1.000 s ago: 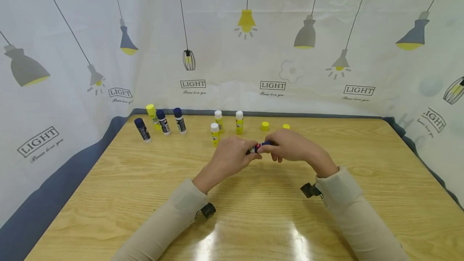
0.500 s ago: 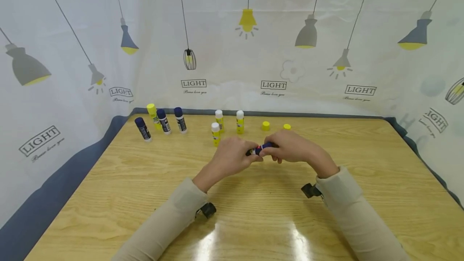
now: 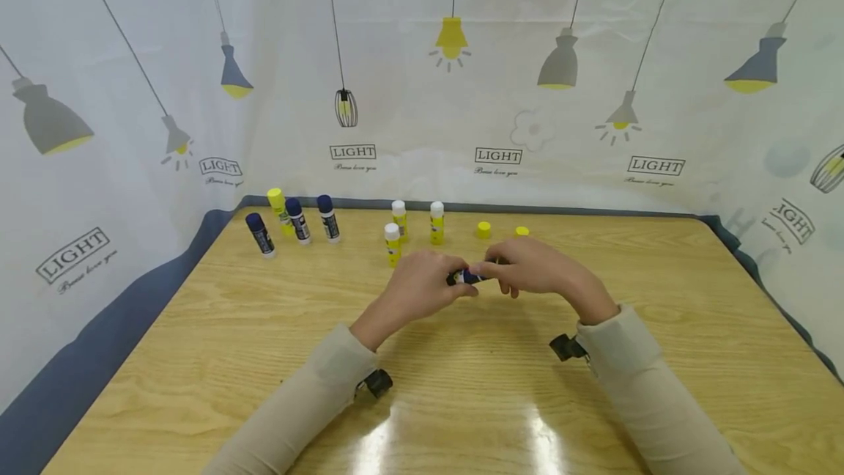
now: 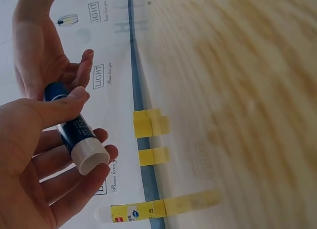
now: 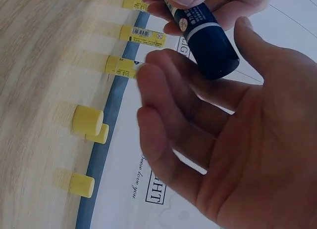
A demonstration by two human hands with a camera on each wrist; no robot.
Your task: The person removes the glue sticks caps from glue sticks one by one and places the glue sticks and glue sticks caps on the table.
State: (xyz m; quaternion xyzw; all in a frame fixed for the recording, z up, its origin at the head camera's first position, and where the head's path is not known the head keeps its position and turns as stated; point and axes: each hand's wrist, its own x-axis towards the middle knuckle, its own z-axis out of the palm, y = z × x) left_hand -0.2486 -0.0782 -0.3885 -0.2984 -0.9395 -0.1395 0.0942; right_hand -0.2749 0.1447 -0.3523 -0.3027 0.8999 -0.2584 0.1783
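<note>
Pale cloth (image 3: 409,108) printed with hanging lamps encloses the far, left and right sides of a wood-grained table (image 3: 461,372), whose near part shows bright reflections. Above the table, between the two hands, a dark blue glue stick (image 4: 75,131) lies tilted across the air. The person's left hand (image 3: 422,281) has it clamped, thumb over the label and fingers under the barrel and beside the white base (image 4: 90,155); this grip likely serves to steady the body while leaving the dark blue cap (image 5: 214,53) clear on the right. The right hand (image 3: 537,266) curves loosely around that end, its thumb standing apart from the cap, so it seems to bear no weight; whether a finger touches the cap cannot be told. Farther back, three yellow glue sticks with white tops (image 3: 393,244) stand upright, their flat bases probably keeping them steady. To their right sit yellow caps (image 3: 484,230); the right wrist view shows three, and their colour suggests they belong to those sticks. At the far left, three navy-capped sticks (image 3: 298,221) stand around the front and right of a yellow-capped stick (image 3: 275,199), perhaps grouped there to leave working room near the person.
</note>
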